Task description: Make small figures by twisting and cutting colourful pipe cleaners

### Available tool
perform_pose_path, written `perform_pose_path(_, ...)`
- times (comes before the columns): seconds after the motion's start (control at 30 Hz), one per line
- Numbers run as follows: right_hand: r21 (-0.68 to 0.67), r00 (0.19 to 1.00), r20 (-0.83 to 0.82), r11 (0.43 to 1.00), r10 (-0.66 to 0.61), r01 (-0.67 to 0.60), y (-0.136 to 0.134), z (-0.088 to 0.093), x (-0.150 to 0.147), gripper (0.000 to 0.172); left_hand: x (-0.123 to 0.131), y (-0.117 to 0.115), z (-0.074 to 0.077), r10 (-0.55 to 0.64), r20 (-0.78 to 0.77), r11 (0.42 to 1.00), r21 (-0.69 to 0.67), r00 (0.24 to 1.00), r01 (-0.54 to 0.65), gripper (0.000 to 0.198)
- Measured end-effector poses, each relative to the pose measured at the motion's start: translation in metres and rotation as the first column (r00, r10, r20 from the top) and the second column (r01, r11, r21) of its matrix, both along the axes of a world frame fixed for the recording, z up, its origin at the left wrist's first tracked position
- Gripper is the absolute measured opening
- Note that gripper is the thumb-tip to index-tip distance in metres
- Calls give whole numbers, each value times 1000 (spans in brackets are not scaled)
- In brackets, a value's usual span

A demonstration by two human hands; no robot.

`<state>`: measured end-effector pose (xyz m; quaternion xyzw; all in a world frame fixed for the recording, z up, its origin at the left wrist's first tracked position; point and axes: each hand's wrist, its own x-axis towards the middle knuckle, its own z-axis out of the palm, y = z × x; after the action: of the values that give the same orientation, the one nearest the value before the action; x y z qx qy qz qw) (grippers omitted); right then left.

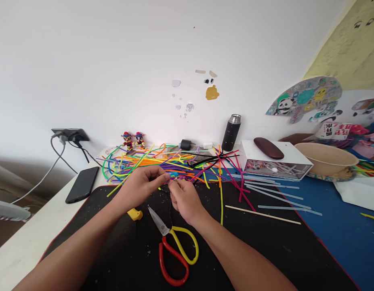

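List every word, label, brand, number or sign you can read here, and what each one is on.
"开水": lower two black characters on the white paper label with black print at far right; the character above is unclear.
White paper label with red characters, beside it: too blurred to read.
Steel-bladed scissors with one red and one yellow handle: a blade mark, too small to read.
No other readable text.
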<state>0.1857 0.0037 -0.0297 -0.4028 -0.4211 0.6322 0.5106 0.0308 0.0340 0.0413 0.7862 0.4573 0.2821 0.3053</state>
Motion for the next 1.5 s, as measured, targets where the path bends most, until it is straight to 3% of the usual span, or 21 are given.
perform_pose_path(0.53,-5,999,-35,1000,-23,23,1,4,1,45,-8,3,5,55,-18,998,-43,998,-55,42)
perform_pose_path(0.77,-4,997,-72,999,-32,31,1,9,5,48,-9,4,4,10,-49,999,53,999,-7,37)
perform_pose_path(1.23,31,975,-179,992,129,-126,0,10,9,60,-14,8,4,27,-46,987,158,999,-19,32)
perform_pose_path(1.5,-17,975,-222,1000,-10,6,4,13,13,58,-17,9,1,24,-54,988,154,998,-15,31)
